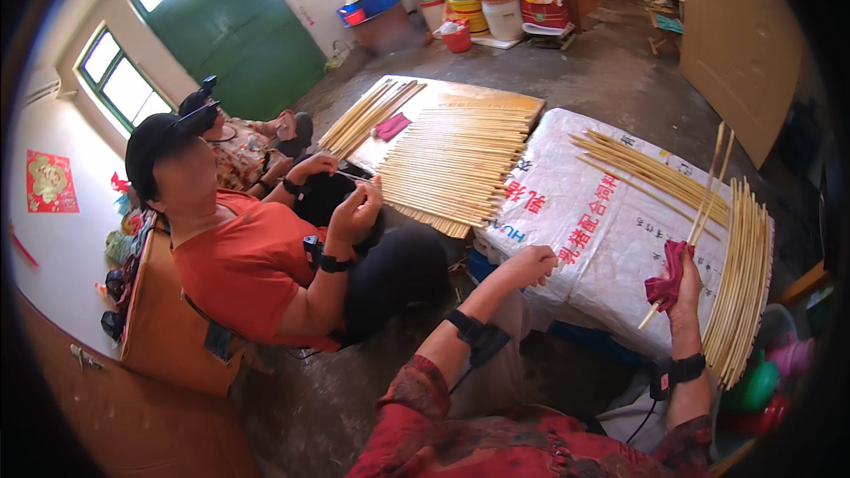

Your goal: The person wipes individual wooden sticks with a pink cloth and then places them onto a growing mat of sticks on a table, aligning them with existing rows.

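- Right hand (680, 281), raised at the right of the view, is closed in a fist around a dark red cloth (666, 285); the cloth is wrapped about two thin pale bamboo sticks (706, 204), so the fingers themselves are mostly hidden.
- Left hand (531, 264) rests with its fingers curled loosely on the near edge of the white printed sack (602, 239); it holds nothing that can be made out.
- White printed sack covers a low table or stack; what lies beneath it is hidden.
- Pale wooden board (496, 99) beyond the sack carries a broad layer of bamboo sticks (452, 164), their long axes running left to right, with a second bundle lying slantwise at its far left corner and a dark red rag on it.
- Curved stack of sticks (742, 279) lies along the right edge of the sack, just beside the right hand, long axes running near to far; its lower end is cut off behind the forearm.
- Fan of loose sticks (651, 173) lies on the sack's far part, angled from upper left to lower right.
- Two gripped sticks stand nearly upright, leaning a little right, tips pointing up and away, short lower ends poking out under the cloth.
- Seated person in an orange shirt (243, 265) at left works with both hands raised; the thing pinched there is too thin to tell.
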Tool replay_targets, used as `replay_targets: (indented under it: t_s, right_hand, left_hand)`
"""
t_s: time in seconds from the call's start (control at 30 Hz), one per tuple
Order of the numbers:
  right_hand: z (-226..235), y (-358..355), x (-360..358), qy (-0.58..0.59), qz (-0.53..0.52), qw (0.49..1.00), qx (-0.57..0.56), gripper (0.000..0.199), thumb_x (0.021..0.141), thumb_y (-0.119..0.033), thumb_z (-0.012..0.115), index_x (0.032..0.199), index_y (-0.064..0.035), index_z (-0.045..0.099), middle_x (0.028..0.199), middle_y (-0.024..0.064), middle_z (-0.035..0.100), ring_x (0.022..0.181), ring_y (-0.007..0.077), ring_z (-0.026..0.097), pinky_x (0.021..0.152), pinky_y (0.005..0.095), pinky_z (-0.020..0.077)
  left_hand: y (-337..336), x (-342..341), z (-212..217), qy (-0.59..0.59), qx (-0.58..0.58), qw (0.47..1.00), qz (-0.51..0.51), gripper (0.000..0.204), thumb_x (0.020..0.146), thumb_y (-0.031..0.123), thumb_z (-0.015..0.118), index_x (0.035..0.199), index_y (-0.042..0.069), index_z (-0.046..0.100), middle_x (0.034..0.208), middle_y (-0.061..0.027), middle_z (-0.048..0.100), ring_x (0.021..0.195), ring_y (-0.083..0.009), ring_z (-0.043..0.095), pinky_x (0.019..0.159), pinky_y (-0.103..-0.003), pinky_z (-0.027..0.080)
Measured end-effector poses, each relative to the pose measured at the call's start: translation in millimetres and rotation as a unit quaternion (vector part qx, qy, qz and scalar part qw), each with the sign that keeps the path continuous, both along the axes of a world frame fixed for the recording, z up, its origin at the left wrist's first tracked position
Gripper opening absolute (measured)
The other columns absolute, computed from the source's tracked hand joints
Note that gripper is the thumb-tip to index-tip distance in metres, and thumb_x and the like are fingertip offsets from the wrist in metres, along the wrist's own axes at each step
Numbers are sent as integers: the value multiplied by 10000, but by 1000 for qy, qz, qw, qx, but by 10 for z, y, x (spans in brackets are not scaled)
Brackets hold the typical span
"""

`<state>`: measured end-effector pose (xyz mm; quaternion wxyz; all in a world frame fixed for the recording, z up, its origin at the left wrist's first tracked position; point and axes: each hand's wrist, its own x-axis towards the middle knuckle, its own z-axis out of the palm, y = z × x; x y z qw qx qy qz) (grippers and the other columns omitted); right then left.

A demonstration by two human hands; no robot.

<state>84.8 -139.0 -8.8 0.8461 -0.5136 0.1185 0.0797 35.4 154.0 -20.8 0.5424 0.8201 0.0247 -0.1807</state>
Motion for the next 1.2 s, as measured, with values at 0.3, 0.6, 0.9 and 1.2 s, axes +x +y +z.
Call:
replay_targets:
  t_s: [0.3,0.6,0.9,1.2]
  right_hand:
    - [-122,-24,51,-13,-7,999,41,284,837,-363,469,763,-89,480,521,13,440,413,110,423,378,239,350]
    - [-212,-12,68,5,-54,997,50,267,834,-351,477,806,-86,496,568,16,473,436,119,451,377,250,371]
    - [-102,-72,32,-4,-7,998,59,268,812,-357,516,789,-93,482,547,6,437,414,99,417,354,224,332]
    - [-167,-56,57,-11,-12,999,48,267,798,-366,533,758,-103,506,526,-7,432,411,95,410,364,221,321]
  left_hand:
    - [-3,2,-10,-6,-9,1000,-4,208,828,185,462,878,-2,537,683,-34,535,562,-101,529,501,-227,439]
    - [-45,-15,-60,11,-5,1000,11,208,831,203,466,819,10,544,607,-32,528,511,-102,517,461,-243,431]
    - [-81,43,-51,-9,32,999,-20,219,834,197,449,837,-1,539,657,-48,544,521,-113,543,438,-242,436]
    - [-103,4,17,-7,11,1000,-4,224,826,195,450,818,-13,532,644,-55,544,516,-126,553,435,-249,440]
